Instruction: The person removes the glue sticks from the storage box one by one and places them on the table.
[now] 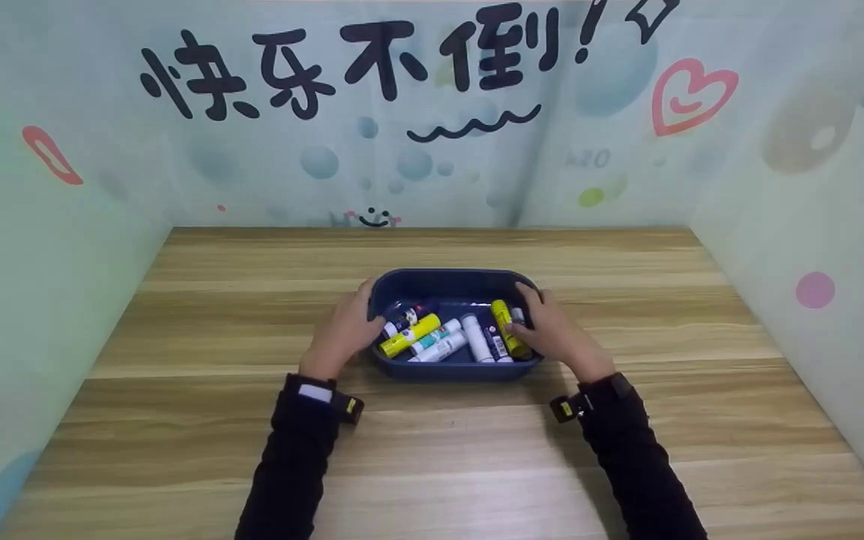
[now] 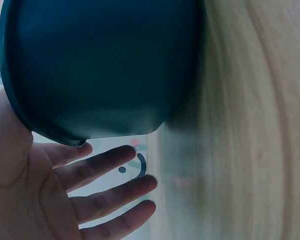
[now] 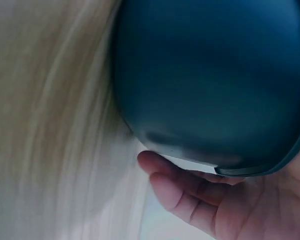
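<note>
A navy plastic basin (image 1: 456, 371) rests on the wooden table and holds several glue sticks: yellow ones such as this glue stick (image 1: 411, 335), white ones such as this glue stick (image 1: 477, 339), and dark blue ones. At the basin's left end, my left hand (image 1: 346, 328) holds the rim with the thumb over it. In the left wrist view, that hand's fingers (image 2: 107, 197) spread out beyond the wall. My right hand (image 1: 553, 328) grips the right end, thumb reaching inside above a yellow glue stick (image 1: 503, 315). Its fingers (image 3: 190, 185) lie outside the basin, slightly bent.
The wood-grain table (image 1: 214, 315) extends around the basin on every side. A printed backdrop (image 1: 267, 172) with dark lettering stands along the table's back edge, and pale side panels (image 1: 64, 262) flank it. Each wrist wears a small camera on a strap.
</note>
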### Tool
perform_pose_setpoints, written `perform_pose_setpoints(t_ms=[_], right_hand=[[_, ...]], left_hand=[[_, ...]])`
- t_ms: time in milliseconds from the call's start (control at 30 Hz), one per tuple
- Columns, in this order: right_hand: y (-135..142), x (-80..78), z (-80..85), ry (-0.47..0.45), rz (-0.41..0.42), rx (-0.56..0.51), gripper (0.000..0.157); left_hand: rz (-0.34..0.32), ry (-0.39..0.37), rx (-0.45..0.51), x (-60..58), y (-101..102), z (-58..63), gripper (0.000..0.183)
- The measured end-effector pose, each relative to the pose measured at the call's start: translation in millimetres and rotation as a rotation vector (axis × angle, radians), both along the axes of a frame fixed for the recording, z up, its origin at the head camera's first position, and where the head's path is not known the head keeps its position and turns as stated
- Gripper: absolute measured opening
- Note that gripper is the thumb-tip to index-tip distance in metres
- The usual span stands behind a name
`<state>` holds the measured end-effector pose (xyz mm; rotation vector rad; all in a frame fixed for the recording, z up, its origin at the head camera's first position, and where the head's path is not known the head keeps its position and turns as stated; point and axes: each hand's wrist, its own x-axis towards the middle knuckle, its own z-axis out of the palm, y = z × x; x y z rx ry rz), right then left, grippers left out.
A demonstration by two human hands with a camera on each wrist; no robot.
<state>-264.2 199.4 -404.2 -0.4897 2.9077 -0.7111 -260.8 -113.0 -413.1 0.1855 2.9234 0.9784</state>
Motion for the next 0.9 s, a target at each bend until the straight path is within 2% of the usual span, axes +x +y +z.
perform_pose_setpoints(t_ms=[200,500,733,900], right_hand=[[3,-2.0,-2.6,-0.067,-0.003,-0.059,0.076],[3,-5.5,-7.3,-0.032,-0.002,-0.129,0.08],[0,-2.9,-4.7,-0.036,-0.019,-0.107,0.084],[-2,2.5,-2.3,-0.05,-0.031,-0.069,0.084]], left_hand=[[-0.044,-0.021,0.083,-1.6,4,-3.3,0.067],[-0.05,-0.049,0.092,-0.3,8,-2.8,0.069],[-0.056,-0.047,0.033,1.8,11,-0.3,0.069],[-0.073,-0.018,-0.032,9.9,14,0.6,0.071]])
